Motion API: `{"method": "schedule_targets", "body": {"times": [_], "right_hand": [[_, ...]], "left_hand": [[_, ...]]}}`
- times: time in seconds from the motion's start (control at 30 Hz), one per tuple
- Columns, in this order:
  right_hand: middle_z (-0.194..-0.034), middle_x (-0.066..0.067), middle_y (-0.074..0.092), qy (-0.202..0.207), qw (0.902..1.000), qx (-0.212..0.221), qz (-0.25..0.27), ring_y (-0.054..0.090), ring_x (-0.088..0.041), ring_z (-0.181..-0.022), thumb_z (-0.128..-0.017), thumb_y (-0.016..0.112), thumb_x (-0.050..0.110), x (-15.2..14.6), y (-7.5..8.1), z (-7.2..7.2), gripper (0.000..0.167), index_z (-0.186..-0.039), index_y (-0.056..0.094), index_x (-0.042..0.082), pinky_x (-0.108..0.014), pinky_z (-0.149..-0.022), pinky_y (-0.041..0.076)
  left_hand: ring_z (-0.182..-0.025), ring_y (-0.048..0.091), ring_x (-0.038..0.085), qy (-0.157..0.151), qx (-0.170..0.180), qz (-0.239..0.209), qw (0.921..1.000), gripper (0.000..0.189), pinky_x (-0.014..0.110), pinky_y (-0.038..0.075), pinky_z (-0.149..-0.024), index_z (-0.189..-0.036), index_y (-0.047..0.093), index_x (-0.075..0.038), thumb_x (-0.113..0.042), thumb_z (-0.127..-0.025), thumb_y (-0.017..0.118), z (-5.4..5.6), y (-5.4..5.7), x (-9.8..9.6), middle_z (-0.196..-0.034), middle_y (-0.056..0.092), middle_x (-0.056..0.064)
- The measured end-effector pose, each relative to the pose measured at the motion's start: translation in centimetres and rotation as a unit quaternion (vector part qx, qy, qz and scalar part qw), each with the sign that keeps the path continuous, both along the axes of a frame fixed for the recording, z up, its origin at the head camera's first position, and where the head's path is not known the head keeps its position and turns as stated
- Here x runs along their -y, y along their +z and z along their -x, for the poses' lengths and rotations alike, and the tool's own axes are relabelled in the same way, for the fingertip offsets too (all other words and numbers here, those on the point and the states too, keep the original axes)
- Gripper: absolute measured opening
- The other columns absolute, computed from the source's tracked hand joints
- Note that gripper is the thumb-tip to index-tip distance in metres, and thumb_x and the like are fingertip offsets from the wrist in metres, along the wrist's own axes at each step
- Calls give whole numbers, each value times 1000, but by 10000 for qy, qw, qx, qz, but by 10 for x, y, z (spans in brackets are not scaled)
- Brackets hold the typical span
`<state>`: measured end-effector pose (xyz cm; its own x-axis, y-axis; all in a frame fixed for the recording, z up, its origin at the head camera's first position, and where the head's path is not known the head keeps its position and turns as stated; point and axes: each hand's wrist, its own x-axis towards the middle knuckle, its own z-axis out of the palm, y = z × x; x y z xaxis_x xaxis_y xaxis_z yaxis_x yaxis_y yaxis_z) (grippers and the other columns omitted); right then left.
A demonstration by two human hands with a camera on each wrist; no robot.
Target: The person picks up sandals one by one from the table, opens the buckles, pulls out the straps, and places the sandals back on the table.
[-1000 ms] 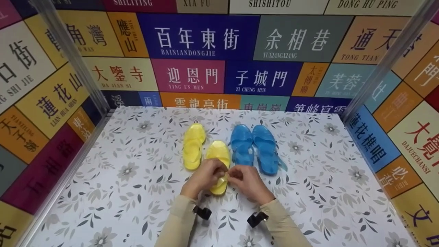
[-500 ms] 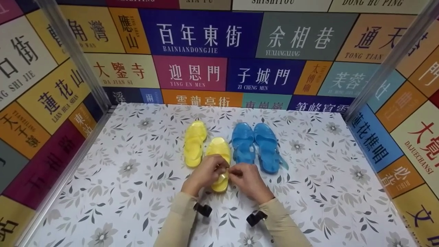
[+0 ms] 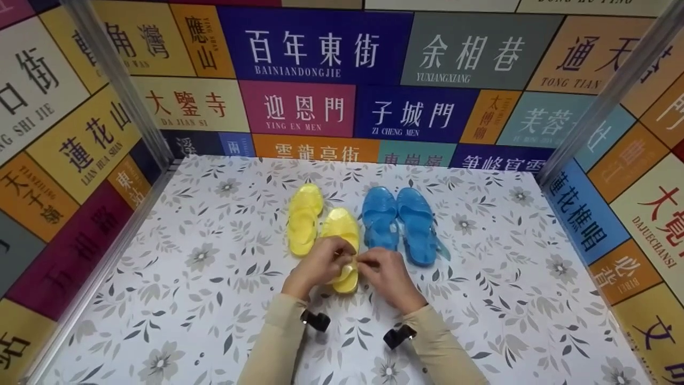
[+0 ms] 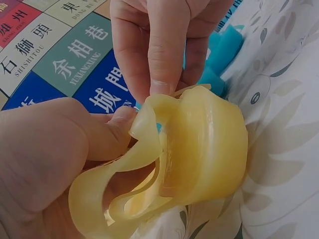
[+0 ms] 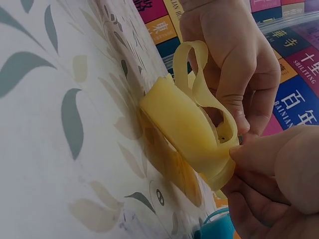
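Note:
A yellow sandal [image 3: 342, 224] lies on the flowered surface with its heel toward me. My left hand [image 3: 325, 259] bends over its left side, and the thumb and fingers pinch the loop of its strap [image 5: 202, 92]. From the right, my right hand [image 3: 387, 274] pinches the strap at the sandal's side with thumb and fingertips. In the left wrist view both hands' fingertips meet close together beside the yellow heel [image 4: 214, 144]. The strap's fastening is mostly hidden by the fingers.
Another yellow sandal [image 3: 304, 219] lies to the left, slightly farther back. Two blue sandals [image 3: 380, 214] lie side by side to the right, near my right hand. Walls [image 3: 310, 53] with coloured street-name panels enclose the surface [image 3: 203, 310] at the back and sides.
Both hands keep their hold at the yellow sandal's strap, with only slight finger movement. The whole scene sits a little higher in the head view.

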<state>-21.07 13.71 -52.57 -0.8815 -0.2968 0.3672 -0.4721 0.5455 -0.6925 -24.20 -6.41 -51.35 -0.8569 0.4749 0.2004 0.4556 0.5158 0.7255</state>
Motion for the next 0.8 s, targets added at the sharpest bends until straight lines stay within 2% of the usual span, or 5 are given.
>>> {"method": "schedule_targets", "body": {"times": [0.13, 0.27, 0.53, 0.67, 0.8], "right_hand": [[-99, -5, 78, -13, 9999, -103, 32, 73, -21, -94, -91, 80, 6, 1, 0, 0, 11, -101, 83, 7, -35, -84, 61], [-98, -6, 79, -14, 9998, -178, 4, 73, -22, -93, -90, 80, 5, 2, -1, -1, 10, -99, 83, 7, -37, -84, 61], [-98, -5, 79, -108, 9997, -207, 4, 74, -22, -94, -91, 81, 7, 3, 4, 3, 9, -99, 83, 9, -38, -84, 61], [-96, -4, 79, -201, 9997, -52, 87, 74, -18, -90, -91, 80, 7, 5, 3, 2, 7, -98, 82, 9, -35, -81, 62], [-91, -2, 78, -305, 9990, 207, 261, 74, -13, -86, -93, 80, 10, 8, 0, 0, 2, -93, 78, 10, -31, -77, 62]], "left_hand": [[-93, 69, 20, 14, 46, 39, 10000, 17, 34, 59, -86, -105, 80, -6, 4, -92, 72, 0, 0, -1, -100, 77, 5], [-95, 71, 18, -62, -75, 116, 9999, 21, 32, 59, -88, -105, 81, -9, 4, -91, 73, 0, -1, -3, -102, 78, 4], [-94, 72, 21, -89, -155, 81, 9998, 20, 32, 59, -87, -104, 81, -7, 6, -91, 72, 3, 4, -5, -100, 78, 6], [-94, 72, 21, -92, -89, 158, 9998, 19, 30, 59, -87, -105, 81, -5, 5, -91, 73, 2, 4, -6, -101, 78, 7], [-92, 72, 21, -226, -255, 123, 9993, 17, 31, 60, -85, -104, 81, -3, 5, -90, 75, 0, -3, -6, -99, 78, 8]]}}
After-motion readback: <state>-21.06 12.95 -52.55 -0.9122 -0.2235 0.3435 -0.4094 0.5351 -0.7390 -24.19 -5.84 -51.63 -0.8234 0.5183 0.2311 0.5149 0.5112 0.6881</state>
